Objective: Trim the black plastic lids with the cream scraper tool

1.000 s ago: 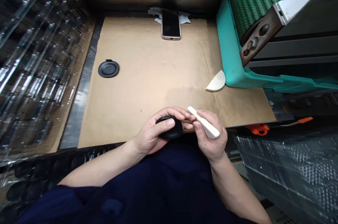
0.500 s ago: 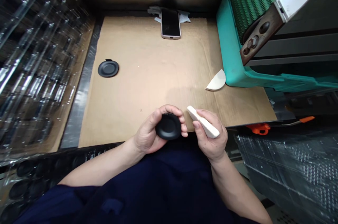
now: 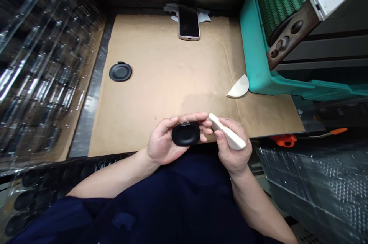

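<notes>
Cradling the black disc point(image 3: 186, 134) called for a loose left hand point(image 3: 162, 142), in my judgement: support round the rim, pressure off the face. Disc sat near middle, over the near part of the cardboard point(image 3: 158, 94), small tab toward the far side. Left fingers curled round its far and right sides, slightly spread, thumb raised off the face. Right hand point(image 3: 237, 158) pinched the pale block point(image 3: 227, 132) between thumb and forefinger; other fingers mostly hidden. Couldn't tell if left fingertips touched the block's far end. A steady, light pinch looked right, with the block's corners best held off the disc unless contact was meant. Materials: disc was smooth, dark, probably moulded plastic with a soft sheen; couldn't tell domed from dished. Block looked matte, chalky off-white, straight-edged, maybe dense foam or felt. Its likely match, a pale half-disc point(image 3: 238, 87), lay on the right just beside the teal bin point(image 3: 254, 45). On the left lay a black dished piece point(image 3: 120, 72), concentric rings, tab at its far edge. Cardboard was flat, faintly creased on the right.
</notes>
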The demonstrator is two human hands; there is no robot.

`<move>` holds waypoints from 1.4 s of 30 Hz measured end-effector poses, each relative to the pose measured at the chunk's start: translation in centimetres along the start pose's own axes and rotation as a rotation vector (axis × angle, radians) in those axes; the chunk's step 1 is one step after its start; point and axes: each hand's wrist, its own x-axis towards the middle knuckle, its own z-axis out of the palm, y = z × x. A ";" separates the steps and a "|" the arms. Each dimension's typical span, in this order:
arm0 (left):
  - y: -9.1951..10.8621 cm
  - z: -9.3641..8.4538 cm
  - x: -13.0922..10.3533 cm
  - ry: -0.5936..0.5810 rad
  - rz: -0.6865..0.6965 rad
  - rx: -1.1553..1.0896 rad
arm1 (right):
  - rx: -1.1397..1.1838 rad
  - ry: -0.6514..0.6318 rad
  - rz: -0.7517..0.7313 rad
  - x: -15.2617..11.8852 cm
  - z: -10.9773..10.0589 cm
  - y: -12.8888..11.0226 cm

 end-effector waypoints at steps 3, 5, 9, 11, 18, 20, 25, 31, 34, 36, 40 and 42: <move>-0.1 -0.2 0.0 0.013 0.017 0.032 | -0.006 0.084 0.063 -0.2 -0.3 0.1; -0.1 -0.2 0.0 0.034 0.025 0.047 | 0.019 0.107 0.119 -0.2 -0.7 -0.4; -0.3 -0.1 0.0 0.061 0.020 0.044 | 0.146 0.007 0.027 -0.2 -1.2 -2.6; -0.4 -0.1 -0.1 0.038 0.020 0.051 | 0.172 -0.166 -0.107 0.0 -1.1 -3.8; -0.9 -0.2 0.0 0.013 0.019 0.087 | -0.044 -0.388 -0.258 0.9 -0.3 -4.8; -1.1 -0.4 0.0 0.010 0.023 0.087 | -0.115 -0.376 -0.222 1.2 -0.4 -5.1; -1.2 -0.4 0.1 0.063 0.047 0.095 | 0.063 -0.538 -0.143 1.7 -0.7 -6.3; -0.3 0.4 -0.4 0.124 0.052 0.027 | 0.245 -0.279 -0.164 1.8 -1.6 -5.0; 0.9 1.0 -1.0 0.093 0.126 0.180 | 0.178 -0.103 -0.026 2.0 -2.1 -3.1; 1.8 1.1 -1.2 0.085 0.255 0.470 | 0.122 -0.055 0.083 2.3 -2.0 -1.6; 3.5 0.6 -1.2 0.099 0.696 1.272 | 0.078 -0.116 0.288 3.1 -1.2 0.4; 4.1 0.1 -1.1 0.074 0.879 1.543 | 0.060 -0.172 0.331 3.3 -0.9 0.8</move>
